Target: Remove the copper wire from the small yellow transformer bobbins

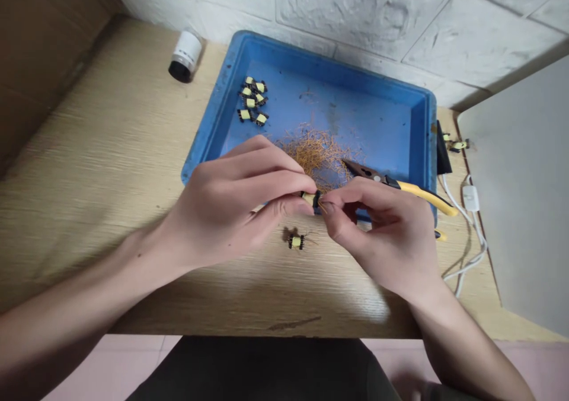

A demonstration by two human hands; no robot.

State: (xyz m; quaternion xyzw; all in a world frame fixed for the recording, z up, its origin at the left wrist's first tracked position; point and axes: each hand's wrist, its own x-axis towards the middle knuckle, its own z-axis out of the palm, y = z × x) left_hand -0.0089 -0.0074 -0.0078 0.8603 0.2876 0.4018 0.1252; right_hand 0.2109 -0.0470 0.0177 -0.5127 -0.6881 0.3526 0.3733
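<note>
My left hand [231,205] pinches a small yellow-and-black coil part [311,199] between thumb and fingers, just in front of the blue tray [213,131]. My right hand [386,235] meets it from the right, its fingertips pinched at the part's end, where a thin copper wire seems to stick out. That same hand also carries yellow-handled pliers [400,186], jaws pointing left over the tray. Another coil part [296,242] lies on the wooden table [111,169] just below my hands.
Inside the tray, several coil parts [252,101] sit at the far left and a heap of copper wire scraps [317,152] lies in the middle. A white-capped bottle [184,56] lies at the back left. White cable [471,235], a grey board [524,199] and one more part [457,145] are at right.
</note>
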